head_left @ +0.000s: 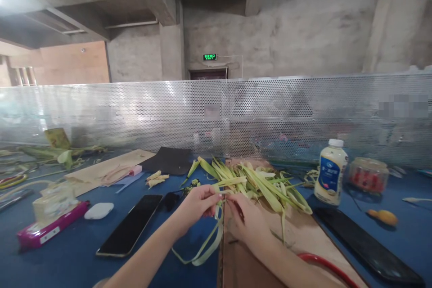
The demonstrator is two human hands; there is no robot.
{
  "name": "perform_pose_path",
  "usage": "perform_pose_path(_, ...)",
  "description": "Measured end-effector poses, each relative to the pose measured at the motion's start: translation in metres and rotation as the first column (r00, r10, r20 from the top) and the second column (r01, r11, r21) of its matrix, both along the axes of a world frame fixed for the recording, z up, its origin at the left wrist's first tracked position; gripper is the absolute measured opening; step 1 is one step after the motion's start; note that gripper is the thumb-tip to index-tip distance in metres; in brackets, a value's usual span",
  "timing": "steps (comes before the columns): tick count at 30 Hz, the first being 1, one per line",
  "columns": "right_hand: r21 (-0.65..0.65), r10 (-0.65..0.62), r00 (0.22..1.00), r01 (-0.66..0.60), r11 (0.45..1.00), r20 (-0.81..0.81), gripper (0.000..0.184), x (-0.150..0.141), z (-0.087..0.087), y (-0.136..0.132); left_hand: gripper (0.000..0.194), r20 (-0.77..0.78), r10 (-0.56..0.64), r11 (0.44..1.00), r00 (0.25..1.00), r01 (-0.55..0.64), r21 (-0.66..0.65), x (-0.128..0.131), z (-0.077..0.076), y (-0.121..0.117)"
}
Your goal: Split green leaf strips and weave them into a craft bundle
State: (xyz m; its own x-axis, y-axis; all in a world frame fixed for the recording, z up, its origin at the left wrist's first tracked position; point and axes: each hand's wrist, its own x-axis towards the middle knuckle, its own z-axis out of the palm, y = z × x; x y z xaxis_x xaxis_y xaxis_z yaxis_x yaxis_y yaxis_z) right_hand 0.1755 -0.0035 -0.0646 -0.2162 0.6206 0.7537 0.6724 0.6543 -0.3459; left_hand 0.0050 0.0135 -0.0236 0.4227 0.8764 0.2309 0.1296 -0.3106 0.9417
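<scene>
My left hand pinches a pale green strip of leaf, likely corn husk, between thumb and fingers. The long strip hangs below the fingers and curls in a loop over the blue table. Close beside it, my right hand has its fingertips closed at the same strip's upper end, above a board's left edge. Its fingers partly hide what lies between them. Just behind both hands spreads a pile of green and yellowish husk leaves. The pile rests on the brown board.
A phone lies left, near a white case and a purple box. To the right are a bottle, a jar, a black phone-like slab and a red handle. A perforated metal panel stands behind.
</scene>
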Motion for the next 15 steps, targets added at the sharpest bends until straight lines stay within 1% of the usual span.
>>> perform_pose_path(9,0.009,-0.016,1.000,0.016,1.000,-0.027,0.017,-0.0003,0.0020,-0.0017,0.028,-0.008,-0.003,1.000,1.000,0.003,0.002,-0.0009,0.0005,-0.0012)
perform_pose_path(15,0.017,-0.055,0.996,0.056,0.998,-0.071,0.018,0.0000,0.0036,-0.0037,0.028,-0.009,-0.008,1.000,1.000,0.008,-0.017,-0.0001,0.0021,-0.0023)
